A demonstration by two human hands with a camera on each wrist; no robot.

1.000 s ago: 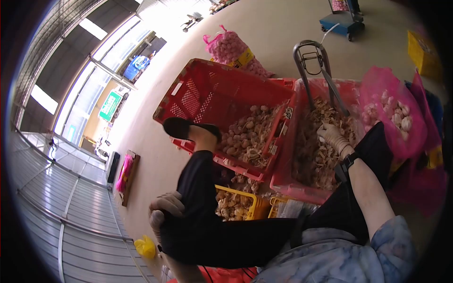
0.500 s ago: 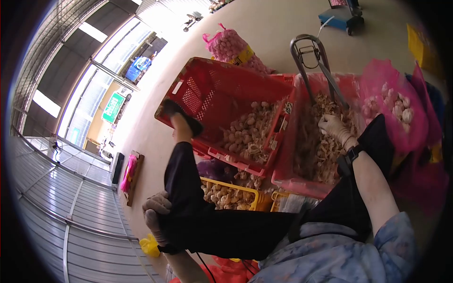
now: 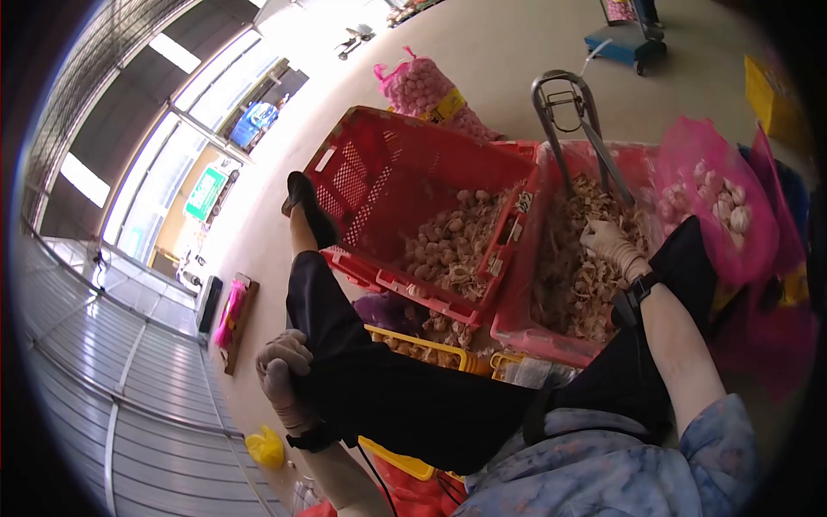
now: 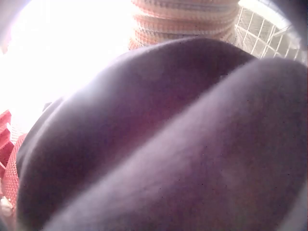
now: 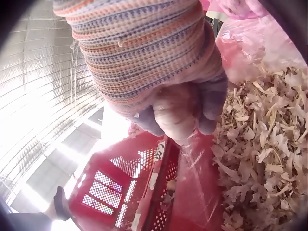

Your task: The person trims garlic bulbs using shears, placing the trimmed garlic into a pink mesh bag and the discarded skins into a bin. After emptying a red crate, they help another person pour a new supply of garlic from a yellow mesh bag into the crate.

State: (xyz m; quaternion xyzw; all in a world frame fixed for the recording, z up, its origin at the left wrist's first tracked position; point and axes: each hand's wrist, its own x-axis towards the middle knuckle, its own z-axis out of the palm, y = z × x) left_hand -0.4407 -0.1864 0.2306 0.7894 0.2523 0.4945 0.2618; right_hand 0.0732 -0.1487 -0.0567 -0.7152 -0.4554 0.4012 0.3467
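Curled around the raised dark-trousered knee (image 3: 323, 388) is my gloved left hand (image 3: 284, 370); in the left wrist view the trouser leg (image 4: 144, 130) fills most of the picture, below the striped glove (image 4: 183, 21). My right hand (image 3: 613, 246) is over the plastic-lined red crate of dry peelings (image 3: 594, 293), below the metal frame (image 3: 594, 121). In the right wrist view, a pale garlic bulb (image 5: 175, 115) is gripped between the gloved fingers (image 5: 211, 103), with peelings (image 5: 264, 154) to the right.
A tilted red crate (image 3: 388, 155) holds garlic bulbs (image 3: 448, 241). Pink net bags stand behind it (image 3: 422, 90) and at the right (image 3: 749, 215). One foot (image 3: 310, 211) is beside the tilted crate. A yellow crate (image 3: 469, 362) lies below, and a blue trolley (image 3: 624, 47) stands farther back.
The foot has swung left from the tilted crate, and the knee and left hand have shifted slightly left. My right hand stays over the peelings, its fingers a little changed in pose.
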